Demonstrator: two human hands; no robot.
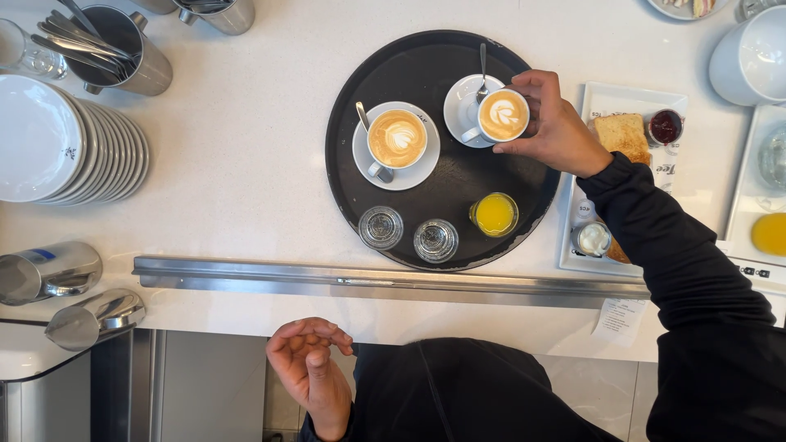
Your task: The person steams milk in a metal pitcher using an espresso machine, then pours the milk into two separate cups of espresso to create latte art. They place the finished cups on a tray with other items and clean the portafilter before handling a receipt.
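Cappuccino cup grasped by right hand at saucer on round tray
Cup best kept level, lowered centred; left hand loosely curled, empty

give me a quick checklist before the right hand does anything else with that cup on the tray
1. Right hand grips the cup: ok.
2. Cup over its saucer: ok, though whether it rests on it cannot tell.
3. Spoon clear of the cup: ok, it lies on the saucer's far side.
4. Juice glass upright: ok.
5. Left hand free: ok, empty, below the counter edge.
6. Tray fully on the counter: ok.
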